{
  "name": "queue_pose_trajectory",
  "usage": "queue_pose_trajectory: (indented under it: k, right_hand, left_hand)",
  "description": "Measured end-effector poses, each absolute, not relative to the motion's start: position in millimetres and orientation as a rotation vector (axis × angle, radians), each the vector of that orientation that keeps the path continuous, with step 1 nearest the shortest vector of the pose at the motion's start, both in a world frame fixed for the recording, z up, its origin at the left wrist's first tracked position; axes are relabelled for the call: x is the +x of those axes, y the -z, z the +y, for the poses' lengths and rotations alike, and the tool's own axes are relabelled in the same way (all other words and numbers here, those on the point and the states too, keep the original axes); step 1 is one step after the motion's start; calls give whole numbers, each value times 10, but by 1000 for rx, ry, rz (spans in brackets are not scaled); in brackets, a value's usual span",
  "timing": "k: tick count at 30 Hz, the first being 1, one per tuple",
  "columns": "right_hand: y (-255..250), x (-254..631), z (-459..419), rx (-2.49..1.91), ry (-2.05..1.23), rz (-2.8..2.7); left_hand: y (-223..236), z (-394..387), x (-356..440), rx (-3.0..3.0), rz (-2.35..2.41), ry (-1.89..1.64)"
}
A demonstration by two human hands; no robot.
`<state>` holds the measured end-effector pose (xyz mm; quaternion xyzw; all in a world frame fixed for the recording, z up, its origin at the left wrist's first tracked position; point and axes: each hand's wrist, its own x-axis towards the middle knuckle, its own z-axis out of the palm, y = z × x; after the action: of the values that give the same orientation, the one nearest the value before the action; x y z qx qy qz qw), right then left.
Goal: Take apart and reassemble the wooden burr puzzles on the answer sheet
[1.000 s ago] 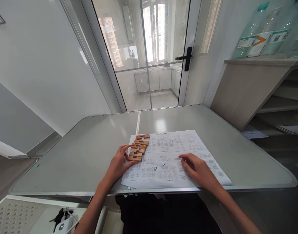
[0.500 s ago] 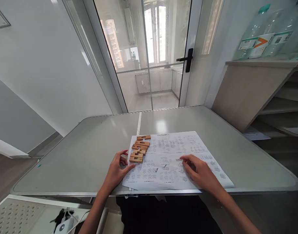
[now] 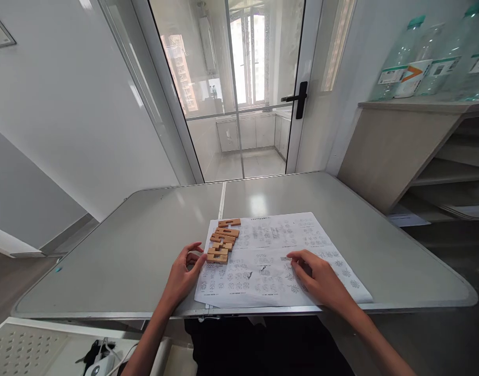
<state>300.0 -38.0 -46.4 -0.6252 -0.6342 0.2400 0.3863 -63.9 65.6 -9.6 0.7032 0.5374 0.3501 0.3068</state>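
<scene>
Several notched wooden puzzle pieces (image 3: 222, 238) lie in a slanting column on the left part of a printed instruction sheet (image 3: 243, 300). My left hand (image 3: 183, 271) rests at the sheet's left edge, fingers loosely bent and apart. Its thumb tip is at the left end of the lowest piece; whether it touches cannot be made out. On the right half of the paper lies my right hand (image 3: 319, 277), index finger stretched toward a small printed diagram and thumb apart below it. Nothing shows between its fingers. The other right fingers are curled and partly hidden.
The sheet lies on a grey table (image 3: 145, 250) near its front edge. A white perforated surface (image 3: 23, 347) with keys and a white charger stands low at the left. Plastic bottles (image 3: 407, 68) stand on a shelf unit (image 3: 399, 146) at the right. Behind is a glass door (image 3: 211, 146).
My left thumb has moved up, closer to the lowest wooden piece. My right hand stays at the same place on the sheet. The camera view has shifted slightly.
</scene>
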Motion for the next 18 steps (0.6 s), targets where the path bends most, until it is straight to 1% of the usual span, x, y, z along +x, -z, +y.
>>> queue_pose_trajectory:
  k: [7, 10, 18]
  right_hand:
    - [449, 2990, -384, -1589, -617, -1606]
    - [445, 2991, -391, -1596, -609, -1600]
    - [451, 2990, -392, -1608, -612, -1616]
  left_hand:
    - [-50, 914, -521, 2111, 1475, -869]
    - [-152, 1143, -437, 2313, 1402, -730]
    - [-338, 1672, -387, 2481, 1126, -328]
